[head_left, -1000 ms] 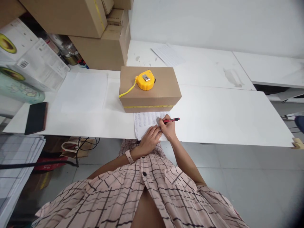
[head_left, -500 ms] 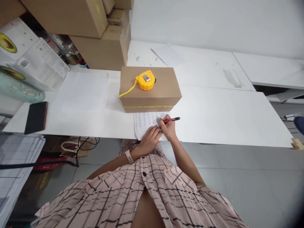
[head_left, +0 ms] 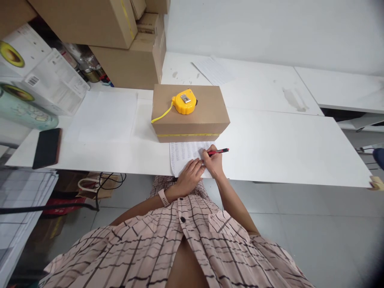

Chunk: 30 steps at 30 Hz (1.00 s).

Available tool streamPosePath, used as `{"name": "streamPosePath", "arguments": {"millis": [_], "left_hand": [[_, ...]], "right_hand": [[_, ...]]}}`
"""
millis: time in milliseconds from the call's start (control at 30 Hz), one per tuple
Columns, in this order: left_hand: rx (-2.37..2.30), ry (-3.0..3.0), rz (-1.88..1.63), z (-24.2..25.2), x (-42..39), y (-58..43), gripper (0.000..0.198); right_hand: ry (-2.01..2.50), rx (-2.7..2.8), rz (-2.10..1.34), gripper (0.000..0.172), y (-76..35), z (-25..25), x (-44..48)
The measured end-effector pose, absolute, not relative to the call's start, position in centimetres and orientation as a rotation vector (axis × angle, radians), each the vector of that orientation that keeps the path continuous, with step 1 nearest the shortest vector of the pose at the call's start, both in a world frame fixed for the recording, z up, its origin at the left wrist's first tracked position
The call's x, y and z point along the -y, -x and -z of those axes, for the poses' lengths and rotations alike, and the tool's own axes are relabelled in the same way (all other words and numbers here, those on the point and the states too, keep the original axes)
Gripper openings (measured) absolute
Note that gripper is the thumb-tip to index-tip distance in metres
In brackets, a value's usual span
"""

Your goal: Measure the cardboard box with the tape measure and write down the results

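Here, on the table (head_left: 279,148), a box (head_left: 211,106) is topped by a tape measure (head_left: 183,105); just before it, a sheet (head_left: 180,156) is partly covered by the left hand (head_left: 190,175) and, alongside, the right hand (head_left: 214,163), a pen (head_left: 220,151) held there. Far left, a phone (head_left: 47,148) is laid; back left, cartons (head_left: 129,66) are stacked.

We can read no words, brands or numbers. Just below centre, the rows of writing on the white rectangular paper sheet (head_left: 179,156) and the tiny marks on the thin yellow strip (head_left: 192,135) across the brown cardboard box (head_left: 211,106) are too small for us. At upper left, we make out a black-and-white barcode (head_left: 33,81) on a white cardboard carton (head_left: 55,82), its surrounding print illegible.
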<state>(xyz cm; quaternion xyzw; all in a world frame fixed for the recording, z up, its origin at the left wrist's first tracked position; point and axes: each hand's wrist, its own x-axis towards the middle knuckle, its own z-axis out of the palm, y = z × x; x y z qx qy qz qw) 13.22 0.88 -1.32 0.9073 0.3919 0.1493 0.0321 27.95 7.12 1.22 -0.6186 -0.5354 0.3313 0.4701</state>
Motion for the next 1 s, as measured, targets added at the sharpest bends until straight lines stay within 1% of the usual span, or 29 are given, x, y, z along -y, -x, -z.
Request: {"name": "streamPosePath", "arguments": {"millis": [300, 633, 1000], "left_hand": [[-1.219, -2.839, -0.485, 1.52, -0.87, -13.27, 0.049], [-1.212, -2.845, -0.485, 1.36, -0.89, -13.2, 0.046], [-1.207, -2.834, -0.494, 1.37, -0.91, -13.21, 0.049]], "right_hand": [[1.494, 1.286, -0.858, 0.02, -27.92, -1.64, -6.87], [1.498, 1.269, -0.806, 0.025, -28.01, -1.2, -7.05], [1.472, 1.282, -0.826, 0.025, -28.01, -1.32, -7.07]]}}
